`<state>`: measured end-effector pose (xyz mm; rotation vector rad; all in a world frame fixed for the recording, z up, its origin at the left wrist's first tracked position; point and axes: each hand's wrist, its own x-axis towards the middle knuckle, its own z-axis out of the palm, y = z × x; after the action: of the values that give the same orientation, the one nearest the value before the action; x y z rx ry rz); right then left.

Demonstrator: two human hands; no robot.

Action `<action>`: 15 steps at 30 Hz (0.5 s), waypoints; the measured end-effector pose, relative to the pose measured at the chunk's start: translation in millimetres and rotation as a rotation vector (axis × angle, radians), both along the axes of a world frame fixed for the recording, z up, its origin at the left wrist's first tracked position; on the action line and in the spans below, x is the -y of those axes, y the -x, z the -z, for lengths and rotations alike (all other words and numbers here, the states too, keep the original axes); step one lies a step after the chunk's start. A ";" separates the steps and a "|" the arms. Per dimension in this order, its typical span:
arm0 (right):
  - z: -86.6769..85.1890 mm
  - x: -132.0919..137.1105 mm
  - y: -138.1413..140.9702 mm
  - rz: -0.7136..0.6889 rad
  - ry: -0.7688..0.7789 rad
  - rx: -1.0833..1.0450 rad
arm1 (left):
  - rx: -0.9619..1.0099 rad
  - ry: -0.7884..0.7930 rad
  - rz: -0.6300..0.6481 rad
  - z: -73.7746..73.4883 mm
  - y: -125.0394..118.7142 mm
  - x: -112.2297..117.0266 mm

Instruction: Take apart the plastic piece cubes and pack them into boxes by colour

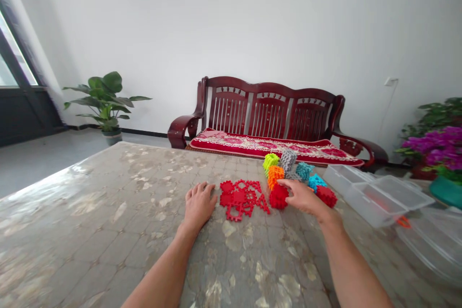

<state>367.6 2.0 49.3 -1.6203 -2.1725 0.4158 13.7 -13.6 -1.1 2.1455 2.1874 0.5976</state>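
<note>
My left hand (198,202) lies flat on the table (108,211), fingers spread, just left of a patch of flat red interlocking pieces (242,197). My right hand (302,196) reaches into a cluster of built cubes, its fingers curled round the red cube (278,196). Behind it stand an orange cube (275,174), a lime cube (270,160), a grey cube (288,159), teal cubes (305,171) and another red cube (327,196) at the right.
Clear plastic boxes (375,195) and a lid sit at the table's right side. Behind the table are a dark wooden bench (270,115) with a red cushion, a green potted plant (106,101) at left and purple flowers (435,147) at right.
</note>
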 end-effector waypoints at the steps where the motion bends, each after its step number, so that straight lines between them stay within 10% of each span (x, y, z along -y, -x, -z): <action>1: 2.9 -1.3 -0.3 -0.013 -0.004 0.014 | 0.001 0.000 -0.002 0.2 0.2 -0.3; 15: 7.1 5.7 16.3 -0.054 0.058 0.151 | -0.016 0.009 0.008 -5.0 -1.4 2.1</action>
<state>351.2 -3.7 42.3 -1.6762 -2.3397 0.3863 15.1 -15.7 3.9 2.1607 2.1844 0.5720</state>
